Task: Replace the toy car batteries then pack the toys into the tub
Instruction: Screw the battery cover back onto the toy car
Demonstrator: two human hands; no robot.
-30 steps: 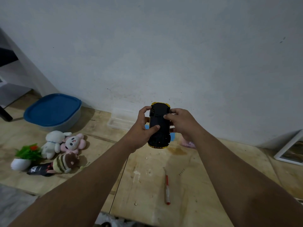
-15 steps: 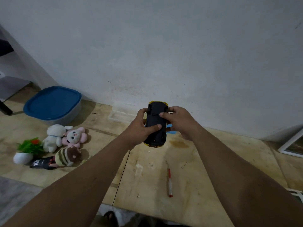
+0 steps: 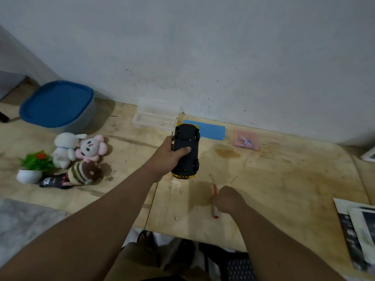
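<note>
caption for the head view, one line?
Left hand holds upturned toy car; right hand reaches the screwdriver on the table.

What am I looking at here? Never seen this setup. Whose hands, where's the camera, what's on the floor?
There is no robot. A person wears one wide-angle camera on the head, looking down at their own bare hands. The left hand holds a toy car upside down, black underside facing up. The right hand is down on a red-and-white screwdriver lying on the plywood floor. To the left are plush toys, a small potted plant and a tub with its blue lid on. A clear box sits by the wall.
</note>
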